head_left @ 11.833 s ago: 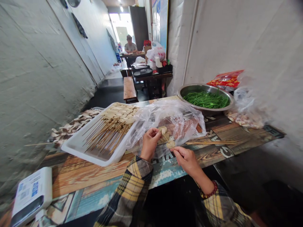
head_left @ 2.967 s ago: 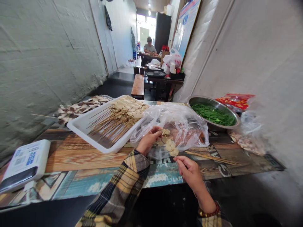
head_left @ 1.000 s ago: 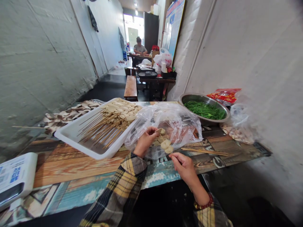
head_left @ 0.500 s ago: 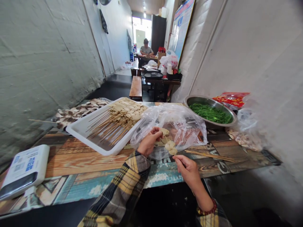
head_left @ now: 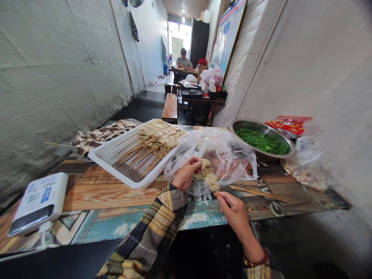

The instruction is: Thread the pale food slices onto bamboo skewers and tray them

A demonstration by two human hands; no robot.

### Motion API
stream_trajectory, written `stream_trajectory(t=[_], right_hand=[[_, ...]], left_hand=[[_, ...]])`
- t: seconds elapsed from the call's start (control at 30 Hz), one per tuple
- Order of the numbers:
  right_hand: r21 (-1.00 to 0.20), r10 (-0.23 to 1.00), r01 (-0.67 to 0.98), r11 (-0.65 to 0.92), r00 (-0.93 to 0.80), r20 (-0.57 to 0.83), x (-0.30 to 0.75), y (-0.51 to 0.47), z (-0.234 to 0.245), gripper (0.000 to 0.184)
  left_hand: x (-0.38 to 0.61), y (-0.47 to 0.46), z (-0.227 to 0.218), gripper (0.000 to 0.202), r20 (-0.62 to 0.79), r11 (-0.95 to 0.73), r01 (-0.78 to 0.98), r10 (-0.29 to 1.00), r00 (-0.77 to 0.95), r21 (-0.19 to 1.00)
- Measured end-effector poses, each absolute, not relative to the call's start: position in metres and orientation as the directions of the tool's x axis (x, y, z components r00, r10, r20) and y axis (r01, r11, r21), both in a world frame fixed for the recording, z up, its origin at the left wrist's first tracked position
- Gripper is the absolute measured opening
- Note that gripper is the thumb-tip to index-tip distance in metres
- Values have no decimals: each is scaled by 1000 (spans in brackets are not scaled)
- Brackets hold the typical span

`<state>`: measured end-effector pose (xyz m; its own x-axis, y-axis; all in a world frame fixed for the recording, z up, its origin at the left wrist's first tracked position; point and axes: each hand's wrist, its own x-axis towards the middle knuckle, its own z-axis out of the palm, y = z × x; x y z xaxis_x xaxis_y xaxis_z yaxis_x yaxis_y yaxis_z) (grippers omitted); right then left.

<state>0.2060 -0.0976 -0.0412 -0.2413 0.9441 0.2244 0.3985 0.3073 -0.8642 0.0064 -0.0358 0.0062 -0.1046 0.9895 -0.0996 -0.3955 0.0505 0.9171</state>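
Note:
My left hand (head_left: 186,175) pinches a pale round slice (head_left: 205,163) at the mouth of a clear plastic bag (head_left: 215,153). My right hand (head_left: 234,210) grips the lower end of a thin bamboo skewer (head_left: 211,182) that carries two or three threaded slices. The skewer tip points up toward the slice in my left hand. Both hands are closed. A white tray (head_left: 116,164) to the left holds several finished skewers (head_left: 145,149).
Loose bamboo sticks (head_left: 261,193) lie right of my hands. A steel bowl of green stalks (head_left: 263,140) stands at the back right, with a red packet (head_left: 289,124) and a plastic bag (head_left: 306,166) beside it. Mushrooms (head_left: 100,133) lie behind the tray; a white scale (head_left: 39,201) sits left. A person (head_left: 183,62) sits far off.
The head camera swayed a little between frames. My hands stay in much the same pose, the left one holding a slice at the skewer tip.

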Motion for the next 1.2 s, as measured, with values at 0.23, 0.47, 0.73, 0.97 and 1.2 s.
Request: stream_trajectory(t=[0.23,0.47,0.73,0.97,1.2], right_hand=[[-874,947,384,297,-236,218,206,-97,-42,33],[-870,950,401,286,-238,203,205,-97,-40,32],[-882,953,385,270,-235,190,204,-97,-43,32],[-883,959,393,255,-221,179,203,-96,-40,31],[-924,965,318,211,-219,145,203,-92,-43,30]], left_hand=[[8,-36,6,17,-83,49,-352,993,-81,935],[11,-34,6,10,-36,5,-240,992,-122,971],[13,-34,5,6,-22,-7,-161,983,-181,987],[13,-33,5,15,-28,7,-188,994,-109,982],[13,-34,2,25,28,-35,-151,998,-53,988]])
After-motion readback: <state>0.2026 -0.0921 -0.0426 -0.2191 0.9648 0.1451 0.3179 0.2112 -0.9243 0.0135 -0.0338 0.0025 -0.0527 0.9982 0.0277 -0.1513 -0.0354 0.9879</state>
